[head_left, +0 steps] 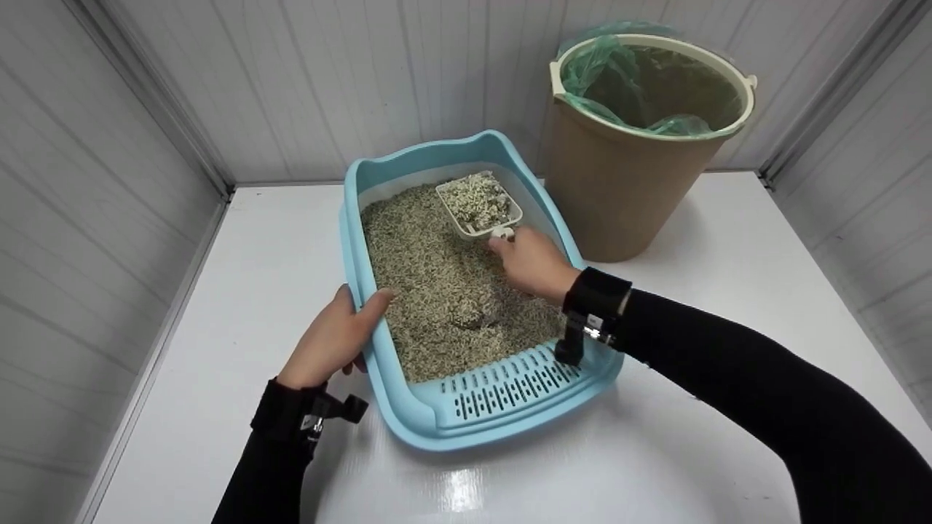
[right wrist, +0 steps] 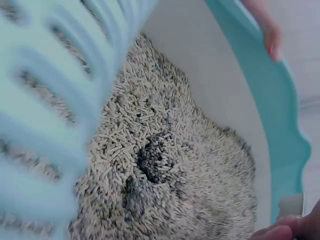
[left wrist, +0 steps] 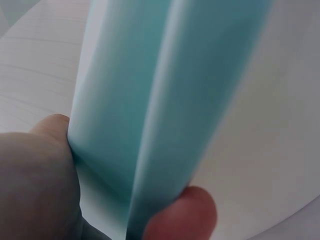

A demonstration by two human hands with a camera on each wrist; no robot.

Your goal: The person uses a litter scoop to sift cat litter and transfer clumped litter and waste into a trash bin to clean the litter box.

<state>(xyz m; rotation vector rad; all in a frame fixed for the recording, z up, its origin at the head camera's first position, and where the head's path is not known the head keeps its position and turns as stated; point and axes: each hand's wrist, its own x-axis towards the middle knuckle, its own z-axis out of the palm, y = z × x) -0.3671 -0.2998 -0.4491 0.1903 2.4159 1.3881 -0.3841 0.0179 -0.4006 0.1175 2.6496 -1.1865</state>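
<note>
My right hand [head_left: 535,260] grips the short handle of a white litter scoop [head_left: 466,227], heaped with pale pellets and greyish clumps. The scoop is over the far right part of a blue litter box [head_left: 399,407], near its inner wall. With my left hand [head_left: 331,338] I hold the box's left rim, thumb over the top and fingers underneath; the left wrist view shows the blue rim [left wrist: 172,100] between thumb and fingertip. Pellet litter [head_left: 429,291] fills the box. In the right wrist view a dark clump [right wrist: 155,157] lies in a hollow of the litter.
A tall brown bin [head_left: 626,182] lined with a green bag [head_left: 601,69] stands behind the box to the right. The box sits on a white table [head_left: 240,291], with a slotted grate [head_left: 502,389] at its near end. White panelled walls [head_left: 306,80] enclose the back and sides.
</note>
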